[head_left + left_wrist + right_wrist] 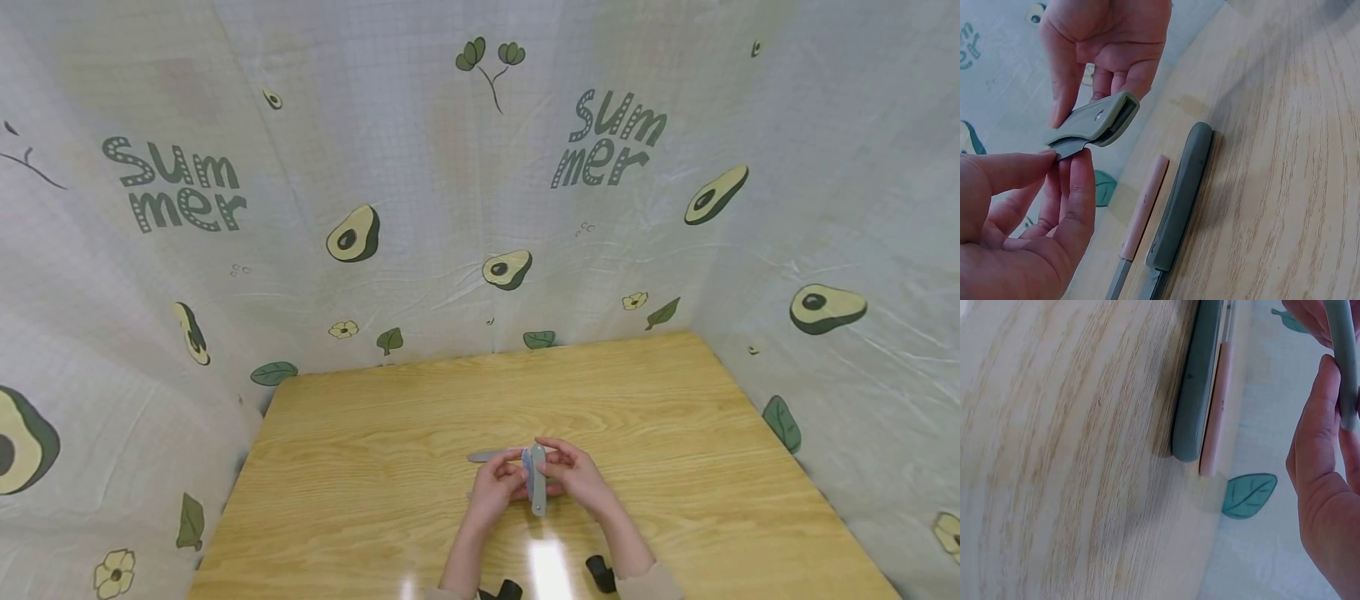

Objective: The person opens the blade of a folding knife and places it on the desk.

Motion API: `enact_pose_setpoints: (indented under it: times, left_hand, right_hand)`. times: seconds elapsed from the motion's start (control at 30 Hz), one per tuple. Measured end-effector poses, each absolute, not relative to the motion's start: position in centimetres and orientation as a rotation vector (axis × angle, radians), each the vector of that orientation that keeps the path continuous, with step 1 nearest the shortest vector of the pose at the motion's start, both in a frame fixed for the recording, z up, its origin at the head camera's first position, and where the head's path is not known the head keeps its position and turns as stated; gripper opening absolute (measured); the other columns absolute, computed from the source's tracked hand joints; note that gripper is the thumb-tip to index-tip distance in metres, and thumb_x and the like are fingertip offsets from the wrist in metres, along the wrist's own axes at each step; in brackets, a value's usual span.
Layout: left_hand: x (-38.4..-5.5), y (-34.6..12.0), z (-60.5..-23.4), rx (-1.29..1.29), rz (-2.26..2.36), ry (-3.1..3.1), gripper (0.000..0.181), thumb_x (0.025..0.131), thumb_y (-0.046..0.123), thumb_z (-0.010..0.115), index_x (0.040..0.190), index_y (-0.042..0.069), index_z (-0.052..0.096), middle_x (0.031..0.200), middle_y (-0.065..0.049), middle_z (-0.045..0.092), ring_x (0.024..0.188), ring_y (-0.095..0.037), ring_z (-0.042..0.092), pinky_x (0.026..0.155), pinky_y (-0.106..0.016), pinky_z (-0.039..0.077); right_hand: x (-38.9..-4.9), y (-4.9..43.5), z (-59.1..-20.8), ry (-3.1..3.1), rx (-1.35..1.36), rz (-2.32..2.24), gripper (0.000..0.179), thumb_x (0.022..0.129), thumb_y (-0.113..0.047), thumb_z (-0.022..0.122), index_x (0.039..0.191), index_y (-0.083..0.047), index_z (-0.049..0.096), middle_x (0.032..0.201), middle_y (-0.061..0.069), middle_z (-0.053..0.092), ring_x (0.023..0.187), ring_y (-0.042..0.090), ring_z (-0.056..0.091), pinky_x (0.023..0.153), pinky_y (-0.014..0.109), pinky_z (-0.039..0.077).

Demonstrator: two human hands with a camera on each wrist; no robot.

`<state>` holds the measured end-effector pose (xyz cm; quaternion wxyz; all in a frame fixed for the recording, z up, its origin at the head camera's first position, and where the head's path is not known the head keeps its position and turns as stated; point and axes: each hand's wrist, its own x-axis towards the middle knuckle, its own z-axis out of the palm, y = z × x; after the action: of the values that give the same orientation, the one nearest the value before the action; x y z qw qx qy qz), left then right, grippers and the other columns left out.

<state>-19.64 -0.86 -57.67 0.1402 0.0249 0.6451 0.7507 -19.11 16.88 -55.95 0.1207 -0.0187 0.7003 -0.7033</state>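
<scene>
A grey-green folding knife (538, 483) is held up between both hands above the table. My left hand (491, 492) pinches its thin blade (1071, 149) between thumb and fingers, beside the handle slot. Most of the blade is hidden by the handle and fingertips. On the far side my right hand (581, 477) grips the handle (1094, 119), thumb on one face and fingers on the other. Below lie a knife with a dark green handle (1182, 194) and a slimmer one with a pink handle (1145, 206), side by side.
The wood-grain table (375, 433) spreads around the hands. Pale cloth (420, 167) printed with avocados and leaves hangs behind it and at both sides. A black wrist-camera part (600, 573) shows near the right wrist.
</scene>
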Motion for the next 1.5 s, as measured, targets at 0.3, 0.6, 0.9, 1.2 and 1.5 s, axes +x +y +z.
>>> enact_pose_setpoints:
  times: [0.3,0.6,0.9,1.2,1.5]
  left_hand:
    - [-19.6,-0.89,-57.64,0.079,2.162,1.876,0.038,0.091,-0.002,0.06,0.128,-0.006,0.056,0.087,-0.005,0.057,0.078,-0.013,0.061,0.077,-0.035,0.061]
    - [-19.56,-0.81,-57.33,0.032,2.197,1.861,0.042,0.091,-0.004,0.061,0.132,-0.007,0.053,0.087,-0.004,0.057,0.076,-0.012,0.06,0.077,-0.038,0.06]
    - [-19.57,-0.9,-57.51,0.025,2.219,1.879,0.044,0.091,-0.004,0.061,0.134,-0.007,0.052,0.088,-0.005,0.058,0.075,-0.012,0.06,0.076,-0.035,0.06]
    - [-19.61,-0.95,-57.56,0.019,2.255,1.882,0.048,0.092,-0.002,0.06,0.139,-0.007,0.047,0.087,-0.002,0.057,0.076,-0.012,0.058,0.074,-0.029,0.059]
    - [-19.55,-1.11,-57.48,0.024,2.262,1.896,0.047,0.093,-0.002,0.059,0.139,-0.005,0.049,0.089,-0.002,0.056,0.076,-0.012,0.058,0.078,-0.035,0.06]
  right_hand:
    - [-19.07,16.82,-55.85,2.055,-0.035,-2.063,0.052,0.096,-0.009,0.06,0.143,0.004,0.042,0.11,0.018,0.06,0.092,0.024,0.065,0.076,0.049,0.059]
    - [-19.29,16.89,-55.97,2.071,-0.011,-2.072,0.052,0.094,-0.007,0.062,0.141,0.003,0.044,0.103,0.013,0.057,0.09,0.02,0.062,0.078,0.048,0.06]
    - [-19.26,16.94,-56.06,2.049,0.018,-2.111,0.053,0.093,-0.005,0.062,0.141,0.005,0.043,0.1,0.011,0.056,0.088,0.019,0.061,0.076,0.044,0.06]
    - [-19.17,16.85,-55.6,2.054,0.102,-2.139,0.051,0.094,-0.004,0.06,0.142,0.0,0.045,0.101,0.009,0.049,0.088,0.018,0.058,0.077,0.043,0.06]
    - [-19.17,16.85,-55.55,2.057,0.159,-2.164,0.049,0.094,-0.003,0.06,0.141,-0.002,0.048,0.098,0.007,0.045,0.086,0.017,0.056,0.076,0.043,0.06]
